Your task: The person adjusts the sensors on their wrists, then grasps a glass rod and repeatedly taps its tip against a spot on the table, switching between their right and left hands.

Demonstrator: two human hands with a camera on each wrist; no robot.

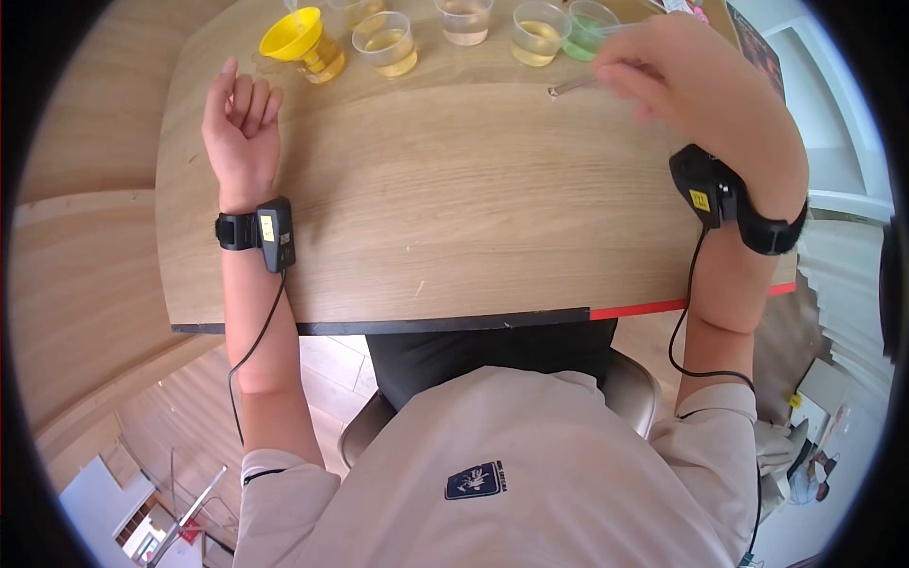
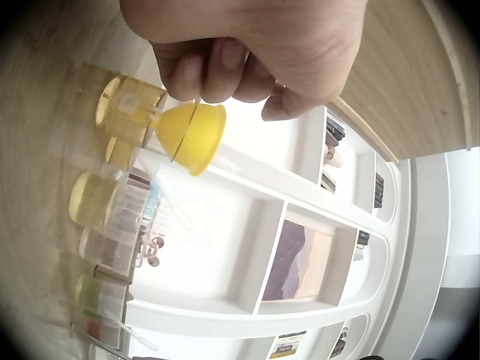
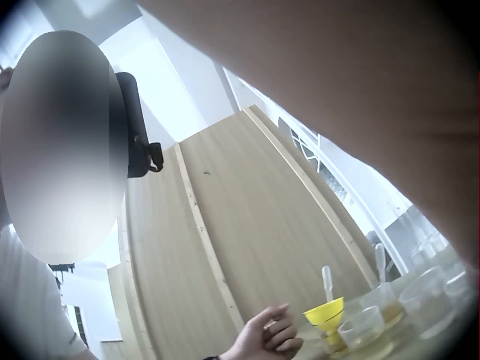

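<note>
My left hand lies palm up at the table's left with its fingers loosely curled around nothing. Just beyond it, a yellow funnel sits tilted in a clear container of amber liquid, and a plastic dropper sticks up from the funnel. At the far right, my right hand, slightly blurred, pinches a thin rod that slants down toward the tabletop. Its fingers hide most of the rod, so I cannot tell its kind. Near it stand a cup of pale yellow liquid and a cup of green liquid.
More clear plastic cups line the far side: one with yellow liquid, one with faintly pink liquid. The wooden table has a dark and red front edge. White shelves stand behind it, and a wooden panel rises at the left.
</note>
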